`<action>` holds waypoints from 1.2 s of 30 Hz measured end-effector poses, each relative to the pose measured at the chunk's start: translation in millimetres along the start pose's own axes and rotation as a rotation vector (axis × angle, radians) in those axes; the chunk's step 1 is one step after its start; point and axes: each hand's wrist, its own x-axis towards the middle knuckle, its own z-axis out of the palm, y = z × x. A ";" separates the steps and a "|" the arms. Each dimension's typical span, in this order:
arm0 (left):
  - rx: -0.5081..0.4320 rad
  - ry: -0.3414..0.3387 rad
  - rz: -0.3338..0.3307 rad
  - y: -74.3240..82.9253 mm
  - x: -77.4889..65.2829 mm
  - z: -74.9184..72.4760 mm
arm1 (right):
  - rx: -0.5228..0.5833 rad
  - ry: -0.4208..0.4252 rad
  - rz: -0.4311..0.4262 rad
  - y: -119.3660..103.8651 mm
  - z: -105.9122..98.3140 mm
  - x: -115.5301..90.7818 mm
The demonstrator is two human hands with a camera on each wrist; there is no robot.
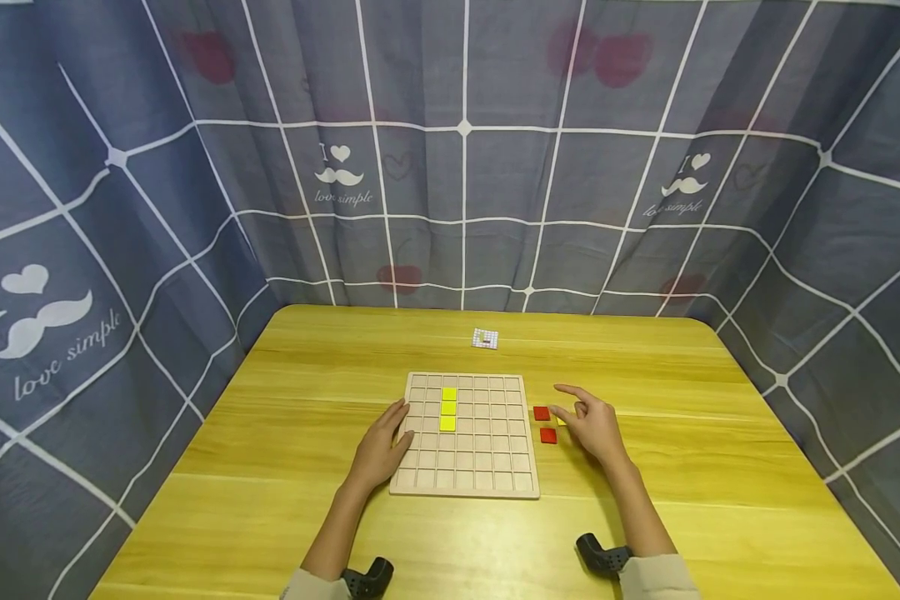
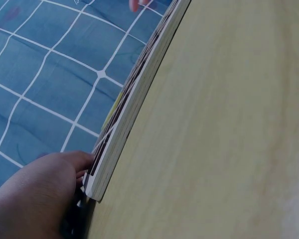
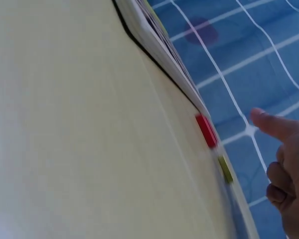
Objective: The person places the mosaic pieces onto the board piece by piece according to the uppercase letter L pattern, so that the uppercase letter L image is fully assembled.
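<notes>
A wooden grid board [image 1: 487, 481] lies on the table, with three yellow square tiles [image 1: 448, 409] set in one column at its upper left. My left hand [image 1: 377, 450] rests along the board's left edge, its fingers and thumb at the rim. Just right of the board are two red tiles, a farther one [image 1: 542, 413] and a nearer one [image 1: 548, 436]. A yellow tile [image 1: 561, 422] beside them is partly hidden by my right hand [image 1: 595, 427]. That hand is over the tiles, thumb and index finger spread apart with nothing between them, the other fingers bent in.
A small card [image 1: 485, 338] with a printed grid lies beyond the board. The wooden table [image 1: 307, 367] is enclosed by a grey-blue checked curtain [image 1: 420, 183]. A black wrist device [image 1: 602, 555] sits at my right sleeve, another [image 1: 370, 578] at my left.
</notes>
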 end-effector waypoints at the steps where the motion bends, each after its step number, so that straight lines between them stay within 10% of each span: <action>1: -0.001 -0.002 -0.002 0.5 0.0 -0.3 | -0.011 -0.008 0.019 3.5 -2.7 -1.0; 16: 0.022 -0.002 0.000 0.2 -0.1 -0.1 | -0.171 -0.181 0.063 31.1 -17.2 -10.5; 36: 0.016 0.007 0.002 -2.0 0.7 1.6 | -0.113 -0.071 0.051 2.3 -8.9 -7.1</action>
